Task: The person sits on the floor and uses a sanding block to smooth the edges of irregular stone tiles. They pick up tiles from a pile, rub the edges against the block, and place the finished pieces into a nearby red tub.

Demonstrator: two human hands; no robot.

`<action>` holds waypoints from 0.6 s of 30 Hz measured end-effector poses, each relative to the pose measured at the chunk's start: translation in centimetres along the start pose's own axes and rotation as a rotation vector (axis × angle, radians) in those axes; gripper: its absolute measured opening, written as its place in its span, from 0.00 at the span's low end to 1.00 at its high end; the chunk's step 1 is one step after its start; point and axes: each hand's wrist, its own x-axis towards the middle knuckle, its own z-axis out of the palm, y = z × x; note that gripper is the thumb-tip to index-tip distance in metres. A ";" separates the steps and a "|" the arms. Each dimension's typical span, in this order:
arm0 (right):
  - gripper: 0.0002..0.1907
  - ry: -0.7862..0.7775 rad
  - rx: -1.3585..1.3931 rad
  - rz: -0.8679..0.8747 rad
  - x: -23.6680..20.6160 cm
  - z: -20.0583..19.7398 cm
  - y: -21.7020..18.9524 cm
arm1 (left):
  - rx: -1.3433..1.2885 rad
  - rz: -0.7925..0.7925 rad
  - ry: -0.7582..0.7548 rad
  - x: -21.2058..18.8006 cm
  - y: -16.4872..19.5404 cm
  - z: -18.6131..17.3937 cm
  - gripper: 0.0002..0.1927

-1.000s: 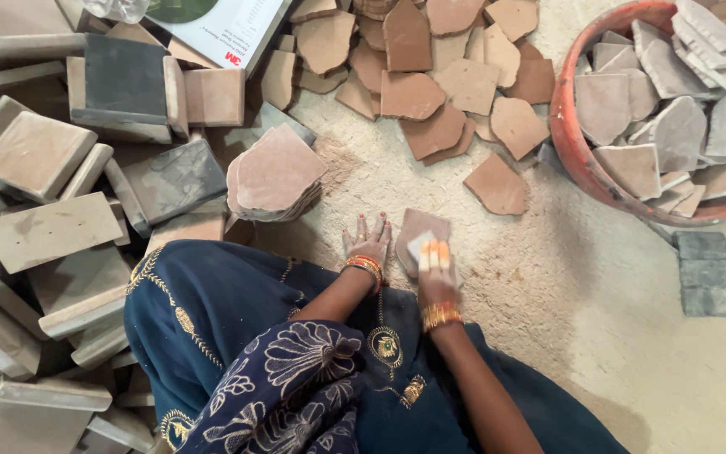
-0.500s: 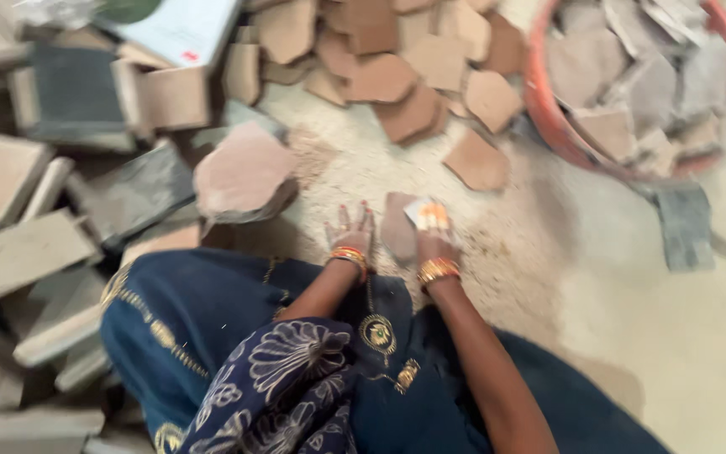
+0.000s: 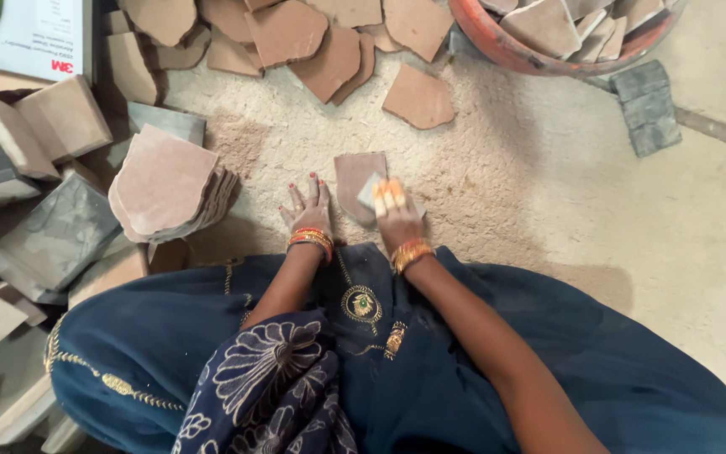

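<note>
Both hands work low on the dusty floor [image 3: 548, 193], just in front of the person's knees. Left hand [image 3: 307, 208] lies open, fingers spread flat on the sandy surface beside the left edge of a small reddish-brown stone piece [image 3: 357, 181]; whether a fingertip actually touches the stone is hard to tell, but the spread palm looks set to brace the body and hem the piece in. Right hand [image 3: 395, 215] is closed down over a small grey pad [image 3: 368, 192], fingers pressing it against the right part of the stone piece, so the flat face sits under the pressure and the floor takes the load from below. The stone lies flat, its broad face up, between the two hands.

To the left, a stack of similar flat slabs [image 3: 168, 187] sits within easy reach of the left hand, and grey and tan blocks [image 3: 59, 235] are heaped farther out. More broken reddish pieces [image 3: 321, 50] are scattered ahead at the top of the view, one lone piece [image 3: 418, 97] lying apart from them. An orange basin [image 3: 510, 49] filled with pale cut pieces stands at the upper right, with a dark grey block [image 3: 646, 105] just beside it.
</note>
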 end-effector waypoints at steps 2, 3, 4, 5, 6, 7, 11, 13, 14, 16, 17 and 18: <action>0.29 0.027 -0.015 0.037 3.0 0.1 0.8 | 0.001 0.002 0.009 0.3 -0.2 0.1 0.78; 0.28 0.040 0.006 0.059 4.4 0.1 0.9 | -0.001 0.004 0.013 0.4 -0.3 0.2 0.78; 0.28 0.052 0.027 0.080 5.7 0.1 1.0 | -0.003 0.006 0.017 0.5 -0.4 0.3 0.78; 0.28 0.065 0.049 0.102 6.5 -0.1 0.8 | -0.010 0.007 0.032 0.6 -0.4 0.3 0.77; 0.27 -0.014 0.018 0.104 6.8 -0.2 0.6 | -0.018 0.011 0.044 0.6 -0.5 0.4 0.77; 0.26 -0.095 -0.016 0.106 6.8 -0.2 0.3 | -0.027 0.016 0.054 0.7 -0.5 0.4 0.77; 0.28 0.128 0.011 0.003 1.8 0.2 -1.1 | -0.006 0.011 0.002 0.6 -0.3 0.3 0.78; 0.27 0.103 0.020 -0.030 -1.3 0.3 -1.6 | 0.007 0.017 0.010 0.5 -0.2 0.3 0.78; 0.26 0.092 0.025 -0.046 -2.3 0.3 -1.6 | 0.007 0.011 0.007 0.4 -0.1 0.2 0.78; 0.30 0.080 0.084 -0.062 -3.4 0.1 -1.0 | 0.008 0.005 0.007 0.4 0.0 0.2 0.79; 0.32 0.078 0.110 -0.067 -3.2 0.0 -0.6 | 0.009 0.003 0.007 0.4 0.1 0.2 0.79; 0.29 0.062 0.065 -0.044 -2.4 -0.1 -0.2 | 0.011 0.001 0.006 0.4 0.2 0.1 0.79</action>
